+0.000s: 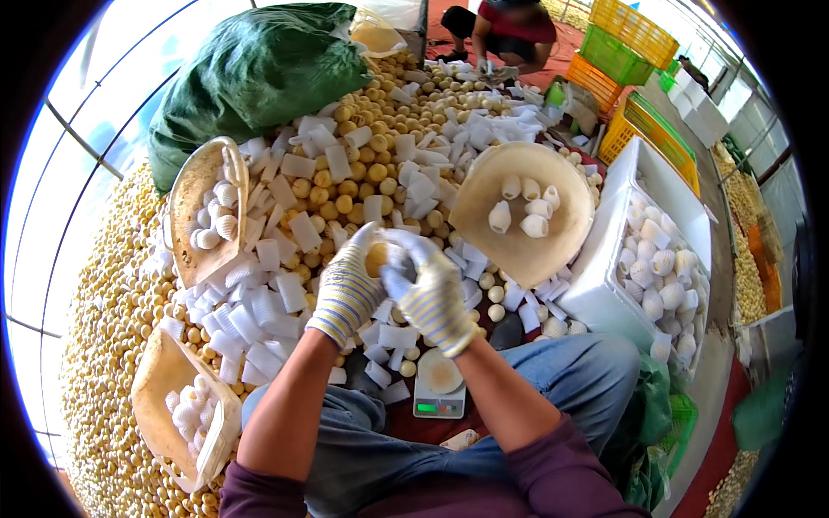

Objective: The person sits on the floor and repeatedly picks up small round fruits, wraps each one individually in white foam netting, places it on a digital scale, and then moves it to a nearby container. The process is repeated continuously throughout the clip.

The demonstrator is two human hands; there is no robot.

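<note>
My left hand (353, 283), in a striped knit glove with a coated palm, grips a round yellow fruit (375, 259). My right hand (427, 285), gloved the same way, curls its fingers against the fruit from the other side; part of its grasp is hidden. Below the hands, a small digital kitchen scale (439, 383) with a lit display sits between my legs. White foam net sleeves (259, 311) lie heaped to the left of my hands. Beyond my hands is a pile of loose yellow fruits (346, 194).
Plastic scoops, one at right (563, 188), two at left (184, 239) (152, 382), hold sleeved fruits. A white foam box (592, 294) full of sleeved fruits stands at my right. Beyond are a green sack (259, 71), stacked crates (615, 58) and a crouching person (511, 32).
</note>
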